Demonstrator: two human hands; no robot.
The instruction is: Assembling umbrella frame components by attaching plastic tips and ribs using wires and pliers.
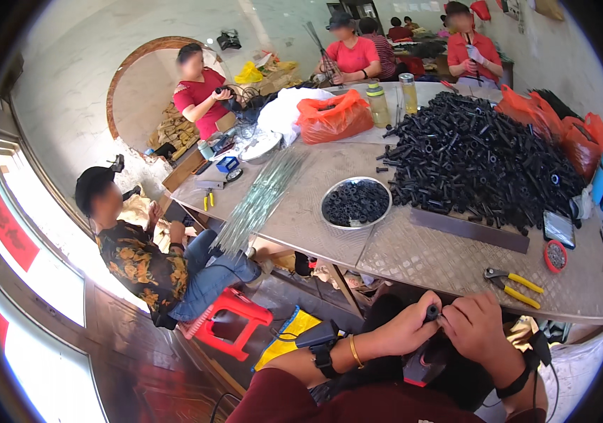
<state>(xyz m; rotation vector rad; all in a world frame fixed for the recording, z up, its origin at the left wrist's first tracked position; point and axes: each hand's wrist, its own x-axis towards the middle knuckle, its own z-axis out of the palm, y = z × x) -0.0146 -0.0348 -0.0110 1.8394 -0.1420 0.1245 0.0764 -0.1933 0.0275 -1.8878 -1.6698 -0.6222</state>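
Note:
My left hand point(408, 330) is closed around a short black tubular part point(432, 312), its round end facing up. Close against it, my right hand point(476, 328) pinches with its fingers at the part's end; whatever sits between those fingertips is too small to make out. Both hands are just off the table's near edge, above my lap. Below them lies a dark object with a red edge point(425, 366), partly hidden by my arms. Yellow-handled pliers point(513, 287) rest on the table beyond my right hand.
A big heap of black tubular parts point(477, 155) covers the table's right, behind a dark bar point(469, 229). Nearby are a metal bowl of black rings point(356, 203), a red dish point(555, 256) and a wire bundle point(262, 201). A person point(139, 247) sits left by a red stool point(227, 321).

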